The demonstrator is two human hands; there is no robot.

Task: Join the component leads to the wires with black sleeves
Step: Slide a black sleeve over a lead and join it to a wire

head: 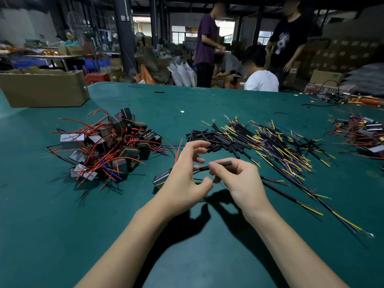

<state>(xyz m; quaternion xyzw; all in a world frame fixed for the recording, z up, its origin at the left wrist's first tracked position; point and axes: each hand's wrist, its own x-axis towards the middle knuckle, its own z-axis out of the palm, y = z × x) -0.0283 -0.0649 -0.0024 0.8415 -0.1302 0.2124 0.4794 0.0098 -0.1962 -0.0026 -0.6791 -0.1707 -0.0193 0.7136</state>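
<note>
Black sleeve point(218, 165) sits pinched in my right hand point(234, 183) above the green table point(187, 256). My left hand point(187, 175) pinches a thin lead from the component point(161, 180) beside it. No readable writing shows.

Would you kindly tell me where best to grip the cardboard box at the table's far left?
Probably the cardboard box by its two short ends, coming from above with both hands: it is long, open-topped and lies flat on the green table.

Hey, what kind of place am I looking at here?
Probably a small electronics assembly workshop inside a warehouse: a green work table carries a heap of black box components with red leads and cut yellow-and-purple wires, with stacked cardboard cartons behind.
</note>
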